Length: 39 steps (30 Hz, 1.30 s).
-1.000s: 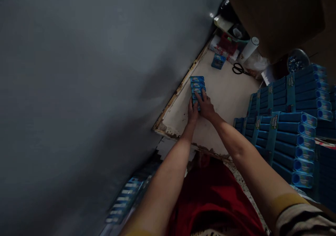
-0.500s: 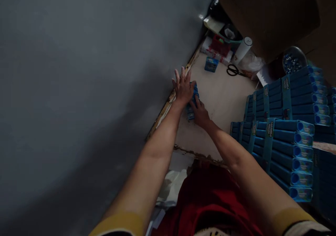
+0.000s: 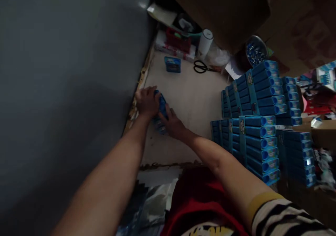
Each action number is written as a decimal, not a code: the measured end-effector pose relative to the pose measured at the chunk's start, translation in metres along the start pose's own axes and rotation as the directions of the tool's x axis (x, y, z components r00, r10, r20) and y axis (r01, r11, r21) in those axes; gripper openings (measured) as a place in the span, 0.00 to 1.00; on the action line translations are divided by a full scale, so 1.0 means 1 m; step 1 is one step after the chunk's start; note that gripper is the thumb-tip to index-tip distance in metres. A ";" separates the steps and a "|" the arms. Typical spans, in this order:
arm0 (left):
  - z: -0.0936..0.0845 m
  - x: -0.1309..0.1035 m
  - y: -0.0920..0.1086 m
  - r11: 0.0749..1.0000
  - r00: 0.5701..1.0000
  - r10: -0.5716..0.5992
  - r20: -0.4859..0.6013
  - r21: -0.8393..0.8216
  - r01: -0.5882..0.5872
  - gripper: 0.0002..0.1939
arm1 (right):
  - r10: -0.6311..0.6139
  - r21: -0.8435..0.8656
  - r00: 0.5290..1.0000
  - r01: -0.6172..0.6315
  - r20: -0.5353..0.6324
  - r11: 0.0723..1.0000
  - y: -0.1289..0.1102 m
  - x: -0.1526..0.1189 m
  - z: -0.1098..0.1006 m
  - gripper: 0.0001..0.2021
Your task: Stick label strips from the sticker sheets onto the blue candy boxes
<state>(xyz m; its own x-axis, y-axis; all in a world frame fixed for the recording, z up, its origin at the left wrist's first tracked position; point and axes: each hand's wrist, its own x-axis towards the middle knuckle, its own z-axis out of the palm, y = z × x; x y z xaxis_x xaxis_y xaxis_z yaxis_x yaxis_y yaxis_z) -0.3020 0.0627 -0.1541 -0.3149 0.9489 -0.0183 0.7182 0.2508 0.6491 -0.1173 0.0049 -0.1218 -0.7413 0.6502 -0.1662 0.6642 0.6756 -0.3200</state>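
Note:
A bundle of small blue packs (image 3: 162,104) is on the pale table top near its left edge, partly covered by both hands. My left hand (image 3: 148,102) curls over the bundle's upper left side, its fingers bent round it. From the right, my right hand (image 3: 172,122) grips the lower side with thumb and fingers. The exact shape of what lies between the hands is hidden and slightly blurred. Farther back on the table stands a single blue pack (image 3: 172,65), apart from both hands.
Black-handled scissors (image 3: 201,67) lie near a white cylinder (image 3: 205,43) and a red container (image 3: 178,40). Banded stacks of long blue boxes (image 3: 258,148) rise on the right. Behind them is a bowl of small blue items (image 3: 255,51). A grey wall (image 3: 65,71) borders the left.
The view has swung right, so the table appears farther left. My left hand's spread fingers have folded round the bundle, and the bundle has tilted. My right hand stays against it.

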 end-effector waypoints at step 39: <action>-0.003 -0.002 0.015 0.998 0.994 -0.059 -0.091 0.006 0.059 0.22 | -0.080 -0.103 0.997 0.081 0.007 0.991 0.008 0.005 0.010 0.41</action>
<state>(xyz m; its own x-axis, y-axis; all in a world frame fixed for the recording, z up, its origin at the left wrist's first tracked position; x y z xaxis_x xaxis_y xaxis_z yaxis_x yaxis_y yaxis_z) -0.2923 0.0642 -0.1424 -0.4115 0.9113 0.0126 0.7018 0.3080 0.6424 -0.1164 0.0097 -0.1349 -0.7930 0.5914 -0.1465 0.6086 0.7580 -0.2344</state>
